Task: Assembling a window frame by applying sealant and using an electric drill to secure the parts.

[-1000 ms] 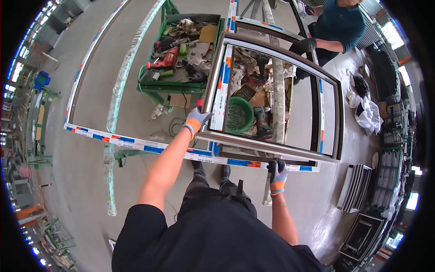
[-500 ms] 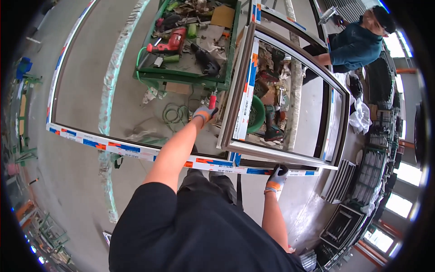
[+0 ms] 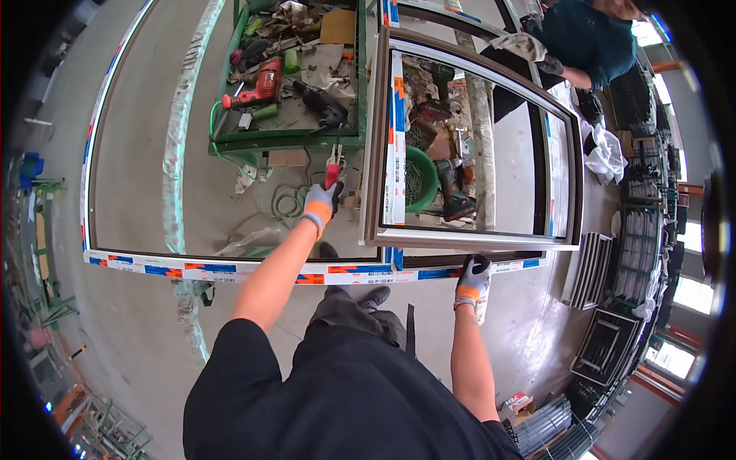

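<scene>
While the window sash (image 3: 475,146), a glazed brown-framed panel with white taped edges, lies at about two o'clock from the picture's middle, it sits inside the large window frame (image 3: 230,268) and is tilted out of it. The right hand (image 3: 474,277), gloved in grey and orange, has its grip closed around the sash's lower edge at five o'clock of the panel. The left hand (image 3: 320,203), gloved alike, holds a red-handled tool (image 3: 333,170) just beside the sash's left stile, at nine o'clock of it. At twelve o'clock behind the frame stands a green cart (image 3: 291,138) carrying a red drill (image 3: 257,86). At one o'clock another person (image 3: 590,42) touches the sash's far corner.
</scene>
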Demonstrator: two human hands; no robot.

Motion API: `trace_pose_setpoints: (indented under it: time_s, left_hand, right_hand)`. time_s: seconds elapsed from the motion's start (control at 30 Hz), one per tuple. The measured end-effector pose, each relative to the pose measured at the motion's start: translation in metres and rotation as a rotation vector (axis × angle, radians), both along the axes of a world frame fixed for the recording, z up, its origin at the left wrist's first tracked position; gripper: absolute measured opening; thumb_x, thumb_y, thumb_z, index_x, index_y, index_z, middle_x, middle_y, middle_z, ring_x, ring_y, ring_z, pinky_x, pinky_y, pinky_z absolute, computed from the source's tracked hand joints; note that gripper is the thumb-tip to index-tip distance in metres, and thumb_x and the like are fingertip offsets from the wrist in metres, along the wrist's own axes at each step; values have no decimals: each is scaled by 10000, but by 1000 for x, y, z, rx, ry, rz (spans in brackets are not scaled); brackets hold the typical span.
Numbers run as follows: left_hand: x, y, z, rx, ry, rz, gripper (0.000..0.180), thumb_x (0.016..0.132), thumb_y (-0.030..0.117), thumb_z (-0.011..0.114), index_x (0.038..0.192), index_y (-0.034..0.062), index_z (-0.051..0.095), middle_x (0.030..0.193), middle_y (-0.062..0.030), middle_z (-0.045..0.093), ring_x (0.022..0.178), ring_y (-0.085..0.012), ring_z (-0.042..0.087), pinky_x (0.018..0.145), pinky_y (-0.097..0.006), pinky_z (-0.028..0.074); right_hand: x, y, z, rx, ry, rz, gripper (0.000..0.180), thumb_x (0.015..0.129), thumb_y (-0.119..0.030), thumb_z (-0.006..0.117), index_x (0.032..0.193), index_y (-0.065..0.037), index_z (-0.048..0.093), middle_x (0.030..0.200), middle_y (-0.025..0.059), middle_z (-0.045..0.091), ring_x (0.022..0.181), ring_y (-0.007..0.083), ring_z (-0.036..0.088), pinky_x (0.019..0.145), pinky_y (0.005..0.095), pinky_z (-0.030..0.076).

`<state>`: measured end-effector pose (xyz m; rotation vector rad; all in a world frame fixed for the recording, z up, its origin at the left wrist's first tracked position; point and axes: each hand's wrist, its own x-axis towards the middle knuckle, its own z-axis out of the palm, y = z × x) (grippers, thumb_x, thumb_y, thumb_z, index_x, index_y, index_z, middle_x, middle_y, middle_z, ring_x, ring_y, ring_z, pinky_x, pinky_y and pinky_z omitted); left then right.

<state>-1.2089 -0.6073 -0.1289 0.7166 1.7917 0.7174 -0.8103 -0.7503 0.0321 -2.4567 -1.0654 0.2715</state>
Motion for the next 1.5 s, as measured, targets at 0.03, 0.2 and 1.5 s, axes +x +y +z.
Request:
trace_pose_setpoints:
  time_s: [0.03, 0.2, 1.5]
  left_hand:
    - [6, -11, 23, 0, -2, -11, 418, 840, 416, 674, 866, 0, 641, 710, -173, 654, 675, -352, 650, 603, -428, 491]
    - [35, -82, 242, 98, -374, 163, 112, 901, 109, 627, 968, 24, 596, 732, -44, 579, 728, -265, 627, 637, -372, 510]
    - [522, -257, 345, 12, -1371, -698, 529, 927, 258, 571, 1369, 25, 398, 1265, -196, 543, 1199, -347, 535, 1022, -471, 440]
  right_hand:
    - [5, -4, 1, 19, 36, 15, 263, 846, -266, 650, 1039, -91, 618, 962, 113, 682, 865, 291, 659, 785, 382, 504]
    - [38, -32, 10, 224, 495, 44, 175, 901, -199, 619, 948, -30, 615, 830, 60, 668, 759, 185, 631, 707, 305, 499]
    - [187, -402, 191, 1111, 1060, -264, 724, 701, -402, 716, 1245, 22, 496, 1121, 213, 614, 1012, 378, 621, 889, 511, 503]
